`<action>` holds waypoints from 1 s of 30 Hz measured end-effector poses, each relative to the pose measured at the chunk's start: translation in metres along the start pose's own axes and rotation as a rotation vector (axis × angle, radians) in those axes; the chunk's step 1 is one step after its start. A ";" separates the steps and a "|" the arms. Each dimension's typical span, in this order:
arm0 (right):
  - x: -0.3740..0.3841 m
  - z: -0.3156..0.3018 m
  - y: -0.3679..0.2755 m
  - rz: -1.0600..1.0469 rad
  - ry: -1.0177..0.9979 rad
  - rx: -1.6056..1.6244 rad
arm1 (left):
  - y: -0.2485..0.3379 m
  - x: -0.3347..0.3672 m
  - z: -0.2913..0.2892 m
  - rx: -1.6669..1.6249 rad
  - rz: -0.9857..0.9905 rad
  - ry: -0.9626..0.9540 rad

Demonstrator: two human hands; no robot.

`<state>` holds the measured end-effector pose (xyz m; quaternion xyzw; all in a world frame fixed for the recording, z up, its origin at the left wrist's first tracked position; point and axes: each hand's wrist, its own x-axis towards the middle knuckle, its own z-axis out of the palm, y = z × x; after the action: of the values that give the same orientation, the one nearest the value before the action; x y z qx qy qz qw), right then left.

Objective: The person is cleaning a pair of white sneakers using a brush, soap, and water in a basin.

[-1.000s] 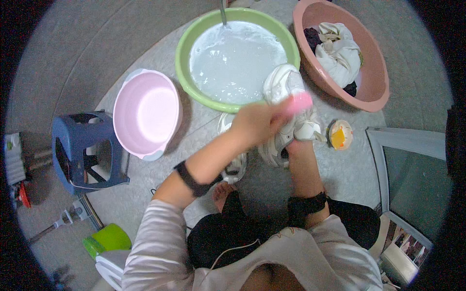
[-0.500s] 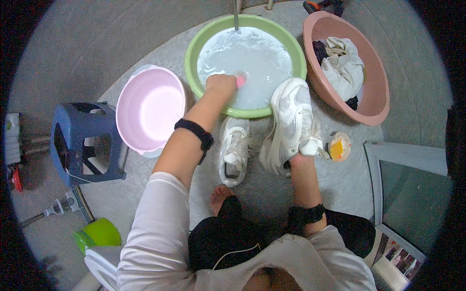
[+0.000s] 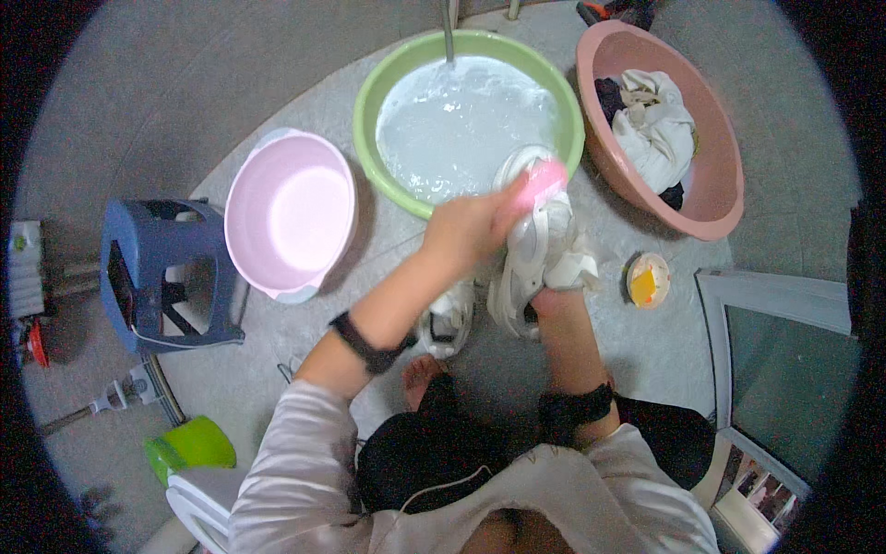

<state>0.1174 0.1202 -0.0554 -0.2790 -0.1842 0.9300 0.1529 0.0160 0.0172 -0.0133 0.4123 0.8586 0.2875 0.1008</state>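
Note:
My left hand (image 3: 466, 233) is closed around a pink scrub brush (image 3: 544, 182), pressed against the toe part of a white sneaker (image 3: 531, 254). That sneaker is tilted up at the near right rim of a green basin (image 3: 366, 138) of cloudy, sudsy water. Through the shoe's opening goes my right hand (image 3: 558, 303), holding it from inside with the fingers hidden. A second white sneaker (image 3: 450, 323) stands on the floor below my left forearm, partly covered by it.
A pink basin (image 3: 291, 217) and a blue stool (image 3: 166, 277) are on the left. A larger salmon tub (image 3: 720, 185) with clothes (image 3: 657, 134) stands at the far right. Near the right hand sits a small dish (image 3: 649, 280) with a yellow piece in it. A hose hangs over the green basin.
My left hand has lifted the pink brush out of the sudsy water and moved right and nearer, onto the sneaker. The right hand stays inside the shoe, with the shoe shifted slightly.

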 end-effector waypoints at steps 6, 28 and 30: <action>-0.010 0.014 -0.002 0.041 -0.129 -0.029 | -0.002 0.000 -0.026 0.048 -0.092 -0.032; 0.002 0.026 -0.017 -0.013 -0.017 0.053 | -0.003 -0.005 -0.022 -0.059 -0.179 -0.205; 0.017 0.036 -0.023 -0.463 -0.109 -1.012 | -0.018 0.000 -0.019 -0.318 -0.209 0.056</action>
<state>0.0873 0.1377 -0.0252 -0.2215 -0.6716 0.6809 0.1903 -0.0035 -0.0001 -0.0082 0.2914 0.8431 0.4187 0.1700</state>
